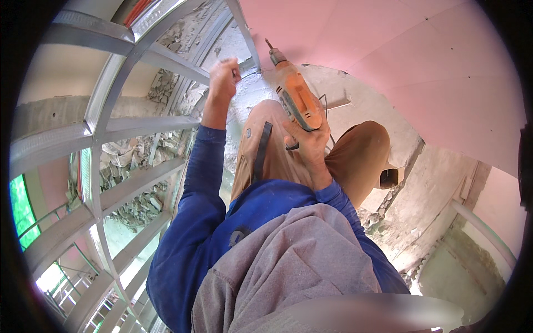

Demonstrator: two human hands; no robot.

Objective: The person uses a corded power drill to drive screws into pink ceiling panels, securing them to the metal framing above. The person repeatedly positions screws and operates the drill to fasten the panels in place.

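Observation:
My right hand (312, 137) is wrapped round the handle of an orange and grey power drill (300, 97). The drill's bit points up and away, close to the edge of a pink board (333, 33). My left hand (224, 77) is raised beside a metal stud frame (102, 119), its fingers curled together and slightly blurred. Whatever it may hold is too small or hidden to make out. Both hands are apart from each other, with the drill's chuck to the right of the left hand. A dark strap (262, 151) lies along my left thigh.
Metal studs and rails form a grid along my left side, with rubble (125, 166) behind it. The pink board curves across the far side and right. A dark cable runs by the drill. A pale pipe (483, 233) stands at the right, near rough concrete.

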